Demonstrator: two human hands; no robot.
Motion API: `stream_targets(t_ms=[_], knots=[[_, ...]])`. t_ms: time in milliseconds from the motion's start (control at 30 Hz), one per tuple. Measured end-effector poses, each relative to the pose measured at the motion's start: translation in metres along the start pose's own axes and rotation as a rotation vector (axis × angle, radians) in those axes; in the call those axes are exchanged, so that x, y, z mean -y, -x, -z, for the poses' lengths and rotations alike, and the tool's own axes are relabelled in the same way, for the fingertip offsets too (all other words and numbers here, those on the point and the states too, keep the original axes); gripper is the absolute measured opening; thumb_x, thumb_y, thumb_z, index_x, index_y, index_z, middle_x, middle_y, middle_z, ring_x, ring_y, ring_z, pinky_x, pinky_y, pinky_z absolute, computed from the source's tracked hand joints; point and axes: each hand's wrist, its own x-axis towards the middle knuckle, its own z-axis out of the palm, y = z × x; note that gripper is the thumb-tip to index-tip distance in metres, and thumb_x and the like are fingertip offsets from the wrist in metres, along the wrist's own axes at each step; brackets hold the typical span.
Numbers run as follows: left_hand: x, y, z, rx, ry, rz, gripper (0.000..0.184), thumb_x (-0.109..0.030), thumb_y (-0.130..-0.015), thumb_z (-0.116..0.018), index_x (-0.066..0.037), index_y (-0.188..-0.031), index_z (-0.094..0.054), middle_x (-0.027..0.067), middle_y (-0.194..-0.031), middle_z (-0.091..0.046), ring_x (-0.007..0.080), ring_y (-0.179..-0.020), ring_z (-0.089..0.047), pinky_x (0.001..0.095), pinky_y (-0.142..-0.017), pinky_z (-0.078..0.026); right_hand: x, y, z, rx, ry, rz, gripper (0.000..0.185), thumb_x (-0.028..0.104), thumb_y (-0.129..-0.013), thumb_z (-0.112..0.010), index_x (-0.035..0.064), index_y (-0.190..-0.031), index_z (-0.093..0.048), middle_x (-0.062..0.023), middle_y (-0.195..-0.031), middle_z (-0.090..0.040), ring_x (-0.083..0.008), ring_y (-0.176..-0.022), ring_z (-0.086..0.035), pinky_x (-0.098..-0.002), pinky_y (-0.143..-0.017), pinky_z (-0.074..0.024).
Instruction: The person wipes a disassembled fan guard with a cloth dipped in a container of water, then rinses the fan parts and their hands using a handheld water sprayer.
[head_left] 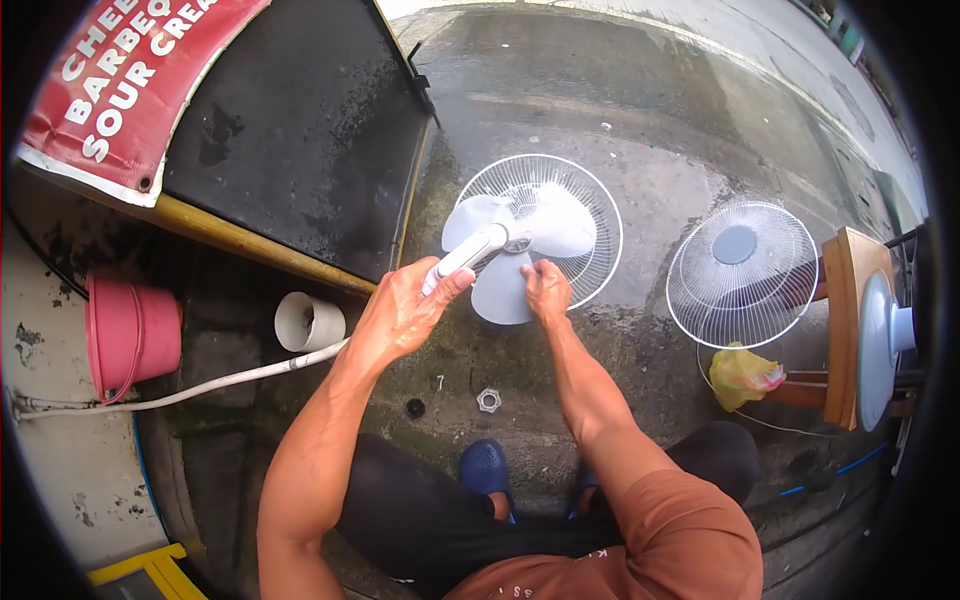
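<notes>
My left hand (408,300) is wrapped round the handle of a white hand shower (468,256), whose head points at the middle of a fan blade set. A white hose (235,380) runs from the left toward my left forearm. With the fingers of my right hand (547,290) I pinch the edge of the lower blade of the pale grey fan blade (500,296). Behind the blades a round white wire guard (606,205) lies on the wet ground. Nearer my feet are a white ring nut (489,400) and a dark round cap (415,408).
Another fan guard (740,300) leans at the right by a wooden stool (845,340) and a yellow plastic bag (742,378). To the left stand a pink bucket (135,335), a white pail (308,322) and a large black panel (300,130) with a yellow edge.
</notes>
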Motion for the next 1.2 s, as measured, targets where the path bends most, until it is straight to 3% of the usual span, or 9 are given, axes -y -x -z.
stream_targets(t_ms=[233, 800, 900, 1133, 1200], knots=[[0.01, -0.002, 0.002, 0.055, 0.048, 0.01, 0.073, -0.074, -0.091, -0.057, -0.001, -0.088, -0.063, 0.005, -0.066, -0.049, 0.0166, -0.066, -0.047, 0.0377, -0.062, -0.042, 0.001, 0.002, -0.008, 0.054, -0.033, 0.036, 0.033, 0.034, -0.09, -0.067, 0.0014, -0.094, -0.069, -0.0226, -0.096, -0.07, -0.0433, -0.092, -0.066, -0.0498, -0.082, -0.0498], [0.0, 0.001, 0.009, 0.083, -0.141, 0.111, 0.077, -0.078, -0.09, -0.053, -0.001, -0.087, -0.059, 0.0039, -0.07, -0.047, 0.0164, -0.071, -0.045, 0.0363, -0.066, -0.043, -0.024, -0.058, 0.005, -0.216, -0.189, -0.217, 0.032, 0.034, -0.087, -0.074, 0.0038, -0.095, -0.069, -0.0193, -0.085, -0.071, -0.0395, -0.081, -0.067, -0.0475, -0.076, -0.0497], [0.003, -0.001, 0.004, 0.046, -0.132, 0.075, 0.073, -0.074, -0.091, -0.057, -0.001, -0.082, -0.058, 0.0051, -0.066, -0.048, 0.0165, -0.066, -0.047, 0.0383, -0.062, -0.042, -0.029, -0.069, 0.005, -0.209, -0.281, -0.18, 0.034, 0.033, -0.087, -0.075, 0.001, -0.096, -0.068, -0.0187, -0.085, -0.07, -0.036, -0.08, -0.066, -0.0453, -0.077, -0.0502], [0.001, -0.003, -0.005, 0.117, -0.071, 0.044, 0.069, -0.07, -0.092, -0.059, -0.002, -0.087, -0.062, 0.005, -0.067, -0.052, 0.0156, -0.067, -0.05, 0.0372, -0.063, -0.043, -0.064, -0.095, -0.052, -0.146, -0.587, -0.169, 0.028, 0.025, -0.089, -0.074, -0.0011, -0.097, -0.066, -0.0156, -0.085, -0.07, -0.0253, -0.079, -0.066, -0.0402, -0.074, -0.0503], [0.003, -0.004, -0.008, 0.125, -0.067, 0.046, 0.068, -0.07, -0.092, -0.06, -0.002, -0.087, -0.063, 0.0052, -0.067, -0.052, 0.0157, -0.067, -0.051, 0.0368, -0.064, -0.044, -0.043, -0.086, -0.038, -0.093, -0.697, -0.166, 0.016, 0.015, -0.094, -0.069, 0.0006, -0.093, -0.063, -0.006, -0.083, -0.063, -0.014, -0.075, -0.056, -0.0308, -0.069, -0.0462]])
